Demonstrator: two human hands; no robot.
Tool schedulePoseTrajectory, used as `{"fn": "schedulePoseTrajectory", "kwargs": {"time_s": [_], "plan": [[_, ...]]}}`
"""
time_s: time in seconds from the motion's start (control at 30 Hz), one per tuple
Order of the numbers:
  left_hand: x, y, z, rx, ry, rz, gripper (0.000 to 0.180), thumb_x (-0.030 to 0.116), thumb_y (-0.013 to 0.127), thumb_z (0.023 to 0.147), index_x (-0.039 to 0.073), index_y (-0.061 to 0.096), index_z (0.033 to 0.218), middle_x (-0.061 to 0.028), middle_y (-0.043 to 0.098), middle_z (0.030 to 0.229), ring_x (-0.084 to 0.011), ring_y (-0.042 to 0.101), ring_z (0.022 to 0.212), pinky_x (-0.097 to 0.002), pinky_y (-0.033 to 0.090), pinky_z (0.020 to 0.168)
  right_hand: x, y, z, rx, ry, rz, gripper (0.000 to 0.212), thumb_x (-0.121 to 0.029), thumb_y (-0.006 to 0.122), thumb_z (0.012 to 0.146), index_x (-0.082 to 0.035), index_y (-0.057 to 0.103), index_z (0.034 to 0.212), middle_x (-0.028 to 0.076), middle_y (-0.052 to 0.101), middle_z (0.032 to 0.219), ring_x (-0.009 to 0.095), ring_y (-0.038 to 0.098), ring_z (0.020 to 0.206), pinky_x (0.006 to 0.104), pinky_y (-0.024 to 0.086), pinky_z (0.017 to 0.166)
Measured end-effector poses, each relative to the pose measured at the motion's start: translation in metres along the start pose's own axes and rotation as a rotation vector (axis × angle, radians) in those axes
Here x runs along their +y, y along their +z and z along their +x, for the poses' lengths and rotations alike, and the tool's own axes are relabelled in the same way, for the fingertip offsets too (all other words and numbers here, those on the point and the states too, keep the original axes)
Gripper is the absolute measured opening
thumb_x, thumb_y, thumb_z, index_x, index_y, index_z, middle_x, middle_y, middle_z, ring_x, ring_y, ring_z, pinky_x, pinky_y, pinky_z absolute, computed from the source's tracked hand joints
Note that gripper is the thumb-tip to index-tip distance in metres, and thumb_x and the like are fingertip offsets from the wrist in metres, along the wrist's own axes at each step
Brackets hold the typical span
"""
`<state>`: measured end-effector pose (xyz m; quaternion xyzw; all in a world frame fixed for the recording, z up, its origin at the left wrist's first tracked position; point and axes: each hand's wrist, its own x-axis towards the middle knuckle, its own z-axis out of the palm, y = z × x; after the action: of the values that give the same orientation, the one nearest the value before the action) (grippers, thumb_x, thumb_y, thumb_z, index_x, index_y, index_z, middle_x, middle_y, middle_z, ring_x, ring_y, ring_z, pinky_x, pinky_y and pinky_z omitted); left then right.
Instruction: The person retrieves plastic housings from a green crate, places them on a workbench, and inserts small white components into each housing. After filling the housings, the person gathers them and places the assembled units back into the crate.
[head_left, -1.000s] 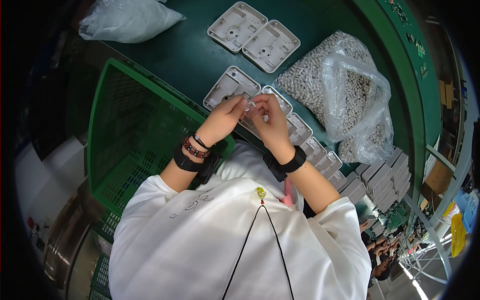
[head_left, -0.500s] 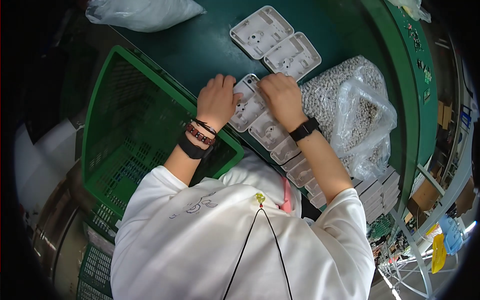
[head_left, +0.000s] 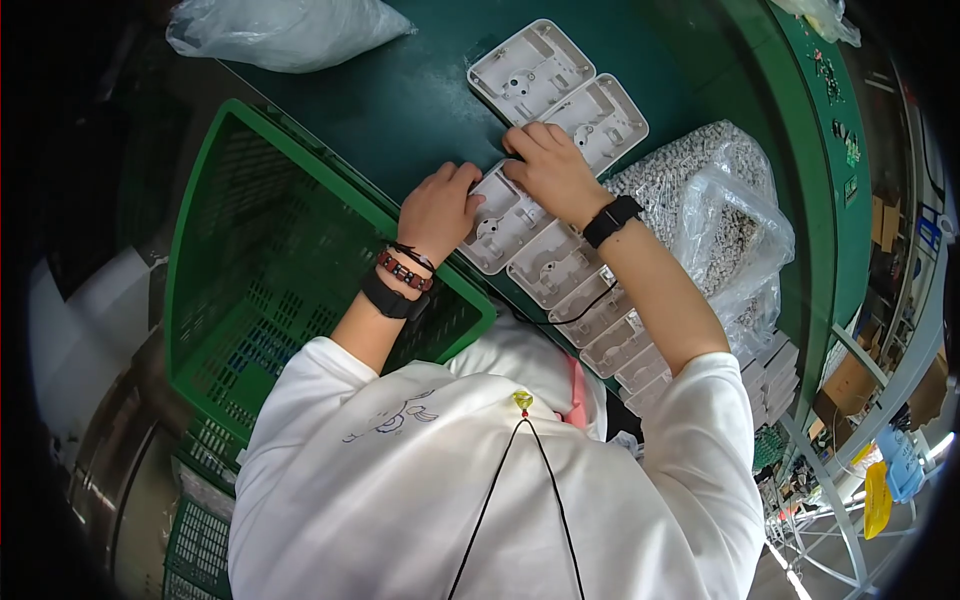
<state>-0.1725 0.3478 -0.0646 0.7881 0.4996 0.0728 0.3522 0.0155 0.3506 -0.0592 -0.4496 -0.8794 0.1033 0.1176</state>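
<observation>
A pale grey-white plastic housing half (head_left: 508,215), with a molded round seat and ribs inside, lies open side up in front of me. My left hand (head_left: 437,212) is at its left end, fingers bent along the outer edge and thumb at the rim. My right hand (head_left: 555,170) is at its far edge, with curled fingers beyond the rim and the thumb over the inside. Any small part under those fingertips is hidden. Toward me continues a row of similar housings (head_left: 548,268). Two more housings (head_left: 530,72) lie side by side farther off.
A clear bag of small pale parts (head_left: 690,180) sits right of the row. Left of the table edge stands a deep green plastic crate (head_left: 270,240). A filled translucent bag (head_left: 285,30) lies far left. A black cord (head_left: 585,312) crosses the row; stacked pale pieces (head_left: 765,385) lie right.
My right hand has moved farther away and slightly left, from the housing's right side to its far edge. The left hand stays at the left end. The whole view has shifted slightly.
</observation>
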Motion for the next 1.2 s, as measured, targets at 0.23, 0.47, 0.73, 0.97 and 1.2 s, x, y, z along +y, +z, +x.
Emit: {"fn": "schedulePoseTrajectory", "kwargs": {"time_s": [0.23, 0.47, 0.73, 0.97, 1.2], "plan": [[0.0, 0.002, 0.002, 0.0, 0.012, -0.002, 0.017, 0.014, 0.06, 0.074, 0.011, 0.051, 0.088, -0.0087, 0.052, 0.082, -0.0303, 0.056, 0.075, -0.0393, 0.046, 0.061, -0.002, 0.008, -0.009, -0.021, -0.104, -0.166, 0.009, -0.015, 0.054, 0.067, -0.009, 0.062, 0.068, 0.002, 0.05, 0.099, 0.017, 0.045, 0.093, 0.028, 0.036, 0.081], [-0.001, 0.0, 0.0, 0.005, 0.012, 0.019, 0.017, 0.014, 0.06, 0.073, 0.01, 0.051, 0.088, -0.0079, 0.054, 0.082, -0.0302, 0.056, 0.075, -0.04, 0.046, 0.06, -0.015, -0.006, -0.024, 0.011, 0.076, -0.004, 0.011, -0.013, 0.056, 0.07, -0.008, 0.064, 0.077, 0.006, 0.05, 0.107, 0.023, 0.045, 0.099, 0.0314, 0.035, 0.087], [0.005, 0.006, 0.006, -0.016, -0.031, 0.071, 0.018, 0.018, 0.059, 0.073, 0.009, 0.053, 0.088, -0.0089, 0.056, 0.082, -0.0307, 0.057, 0.078, -0.0404, 0.046, 0.063, -0.055, -0.059, -0.072, 0.304, 0.467, 0.129, 0.016, -0.006, 0.06, 0.07, -0.008, 0.063, 0.085, 0.01, 0.05, 0.106, 0.029, 0.045, 0.098, 0.036, 0.038, 0.083], [-0.017, 0.014, 0.012, -0.059, 0.032, 0.063, 0.022, 0.025, 0.054, 0.078, 0.005, 0.053, 0.088, -0.0133, 0.054, 0.082, -0.0328, 0.054, 0.077, -0.0395, 0.043, 0.065, -0.07, -0.105, -0.216, 0.476, 0.88, -0.07, 0.018, -0.004, 0.06, 0.07, -0.007, 0.059, 0.088, 0.011, 0.051, 0.1, 0.031, 0.047, 0.092, 0.0371, 0.039, 0.078], [-0.01, 0.02, 0.011, -0.045, 0.1, 0.291, 0.039, 0.04, 0.048, 0.083, 0.002, 0.048, 0.089, -0.0168, 0.051, 0.088, -0.036, 0.052, 0.081, -0.0434, 0.042, 0.068, -0.002, -0.099, -0.397, 0.44, 1.607, -0.157, 0.02, -0.013, 0.056, 0.076, -0.007, 0.055, 0.095, 0.014, 0.055, 0.092, 0.033, 0.053, 0.088, 0.0417, 0.044, 0.073]]}}
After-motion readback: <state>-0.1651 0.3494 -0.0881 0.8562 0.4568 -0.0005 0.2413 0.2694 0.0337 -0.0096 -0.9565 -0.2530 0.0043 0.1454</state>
